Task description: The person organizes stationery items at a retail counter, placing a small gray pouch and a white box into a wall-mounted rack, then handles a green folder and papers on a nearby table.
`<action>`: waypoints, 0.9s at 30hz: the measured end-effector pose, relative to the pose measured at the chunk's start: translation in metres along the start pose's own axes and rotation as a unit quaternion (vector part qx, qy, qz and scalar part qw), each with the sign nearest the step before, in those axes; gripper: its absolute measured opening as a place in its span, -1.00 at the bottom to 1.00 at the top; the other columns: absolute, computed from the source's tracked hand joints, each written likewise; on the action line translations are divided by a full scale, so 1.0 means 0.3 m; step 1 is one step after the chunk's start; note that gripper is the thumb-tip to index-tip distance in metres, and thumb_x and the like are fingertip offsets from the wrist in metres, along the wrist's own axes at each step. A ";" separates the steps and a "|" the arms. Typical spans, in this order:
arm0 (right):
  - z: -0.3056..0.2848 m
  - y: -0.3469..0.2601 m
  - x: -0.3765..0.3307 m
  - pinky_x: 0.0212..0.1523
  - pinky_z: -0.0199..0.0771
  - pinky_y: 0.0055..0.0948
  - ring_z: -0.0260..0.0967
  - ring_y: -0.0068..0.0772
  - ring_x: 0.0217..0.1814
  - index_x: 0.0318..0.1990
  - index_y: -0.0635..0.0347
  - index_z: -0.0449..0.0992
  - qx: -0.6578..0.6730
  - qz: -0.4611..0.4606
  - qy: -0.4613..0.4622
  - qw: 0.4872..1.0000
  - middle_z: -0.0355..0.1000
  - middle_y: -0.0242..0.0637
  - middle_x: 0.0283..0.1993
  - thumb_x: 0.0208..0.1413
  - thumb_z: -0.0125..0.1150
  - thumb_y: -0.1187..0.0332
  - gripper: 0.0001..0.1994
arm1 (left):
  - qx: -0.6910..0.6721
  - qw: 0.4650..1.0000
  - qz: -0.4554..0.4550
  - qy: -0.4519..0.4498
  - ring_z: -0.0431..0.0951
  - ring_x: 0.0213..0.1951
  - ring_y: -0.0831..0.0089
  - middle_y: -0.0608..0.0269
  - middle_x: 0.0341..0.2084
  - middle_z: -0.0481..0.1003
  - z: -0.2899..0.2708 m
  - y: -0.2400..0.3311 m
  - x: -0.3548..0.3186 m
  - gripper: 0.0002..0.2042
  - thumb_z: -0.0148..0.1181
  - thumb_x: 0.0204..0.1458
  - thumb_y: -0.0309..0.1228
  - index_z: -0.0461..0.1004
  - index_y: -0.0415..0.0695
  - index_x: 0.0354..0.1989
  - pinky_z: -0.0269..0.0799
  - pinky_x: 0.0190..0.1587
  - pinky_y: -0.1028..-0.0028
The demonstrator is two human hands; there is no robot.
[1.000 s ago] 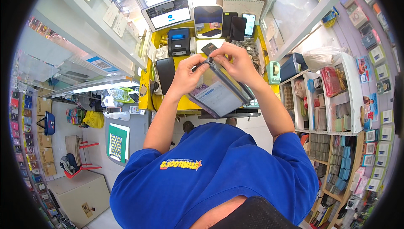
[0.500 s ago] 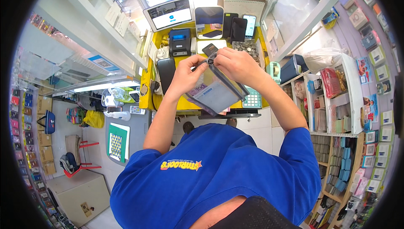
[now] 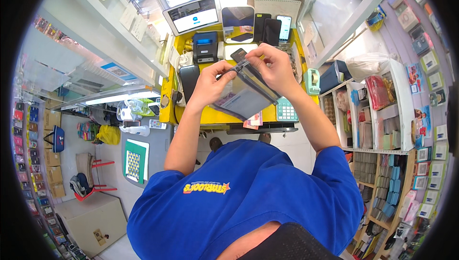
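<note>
A see-through zip pouch (image 3: 244, 98) with dark edging hangs between my hands above the yellow desk. My left hand (image 3: 213, 82) pinches its upper left edge. At the upper right, the fingers of my right hand (image 3: 275, 67) are closed on the zip end of the same pouch. Something pale and flat shows through the clear side. Pinkish paper slips (image 3: 254, 121) lie at the desk's front edge, partly under the pouch. A mint-green calculator (image 3: 287, 110) lies just right of it, and a dark phone (image 3: 237, 55) is beyond my fingers.
On the yellow desk (image 3: 166, 98) stand a tablet (image 3: 192, 15), a small blue-black printer (image 3: 205, 47), a mirror (image 3: 238, 17) and several phones. A mint tape dispenser (image 3: 312, 81) is at the right edge. Packed shelves (image 3: 377, 140) rise on the right; a red-framed chair (image 3: 91, 183) is at the left.
My right hand has moved slightly up and to the right, away from my left. The pouch's top is spread wider, and more of the pink slips shows below it.
</note>
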State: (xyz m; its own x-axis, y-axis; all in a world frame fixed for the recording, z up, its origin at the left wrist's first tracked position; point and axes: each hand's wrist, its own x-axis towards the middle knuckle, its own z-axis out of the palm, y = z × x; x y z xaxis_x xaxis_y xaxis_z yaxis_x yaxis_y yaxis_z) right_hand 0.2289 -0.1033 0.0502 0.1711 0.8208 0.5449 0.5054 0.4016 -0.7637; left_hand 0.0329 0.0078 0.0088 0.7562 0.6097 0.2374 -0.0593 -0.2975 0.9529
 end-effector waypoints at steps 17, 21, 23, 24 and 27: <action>-0.009 -0.017 -0.029 -0.15 0.46 -0.41 0.46 -0.32 -0.16 -0.25 0.16 0.59 -0.131 -0.152 -0.010 0.980 0.51 -0.35 -0.28 0.01 0.44 0.55 -0.83 | -0.016 0.999 -0.014 0.049 0.51 -0.32 0.65 0.37 -0.41 0.59 0.021 -0.015 0.006 -0.90 0.27 0.20 -0.49 0.59 -0.26 -0.19 0.43 -0.18 0.54; -0.022 -0.002 -0.032 -0.10 0.49 -0.52 0.51 -0.53 -0.15 -0.18 0.23 0.55 0.181 0.096 0.097 0.974 0.56 -0.34 -0.21 0.23 0.31 0.54 -0.93 | 0.014 0.999 0.012 0.033 0.54 -0.26 0.61 0.36 -0.35 0.60 0.024 0.005 0.008 -0.90 0.28 0.20 -0.52 0.58 -0.26 -0.17 0.45 -0.11 0.52; -0.026 0.007 -0.043 -0.10 0.51 -0.55 0.52 -0.57 -0.17 -0.16 0.26 0.53 0.147 0.103 0.064 0.982 0.57 -0.33 -0.21 0.28 0.27 0.52 -0.95 | 0.018 1.000 0.024 0.003 0.54 -0.25 0.61 0.37 -0.33 0.58 0.060 0.010 0.005 -0.89 0.28 0.19 -0.54 0.57 -0.25 -0.14 0.45 -0.09 0.53; -0.027 0.011 -0.052 -0.10 0.52 -0.57 0.52 -0.59 -0.18 -0.15 0.27 0.53 0.130 0.100 0.044 0.985 0.57 -0.33 -0.20 0.31 0.25 0.51 -0.95 | 0.029 0.999 0.031 0.018 0.54 -0.25 0.61 0.38 -0.34 0.56 0.082 0.007 0.007 -0.89 0.28 0.20 -0.54 0.57 -0.25 -0.14 0.44 -0.09 0.53; -0.074 0.034 -0.080 -0.19 0.52 -0.56 0.53 -0.60 -0.22 -0.13 0.28 0.55 0.182 0.133 0.090 0.970 0.59 -0.34 -0.27 0.27 0.27 0.51 -0.92 | -0.024 0.992 0.060 0.112 0.52 -0.27 0.62 0.40 -0.35 0.51 0.121 -0.029 -0.002 -0.93 0.23 0.25 -0.57 0.57 -0.25 -0.14 0.43 -0.11 0.56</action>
State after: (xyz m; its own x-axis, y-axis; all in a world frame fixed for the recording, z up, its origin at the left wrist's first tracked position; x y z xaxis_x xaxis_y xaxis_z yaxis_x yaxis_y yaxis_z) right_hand 0.2487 -0.1278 0.0370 0.4165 0.8437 0.3387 0.0970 0.3292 -0.9393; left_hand 0.0566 -0.0166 -0.0065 0.5778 0.7219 0.3809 -0.1746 -0.3465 0.9217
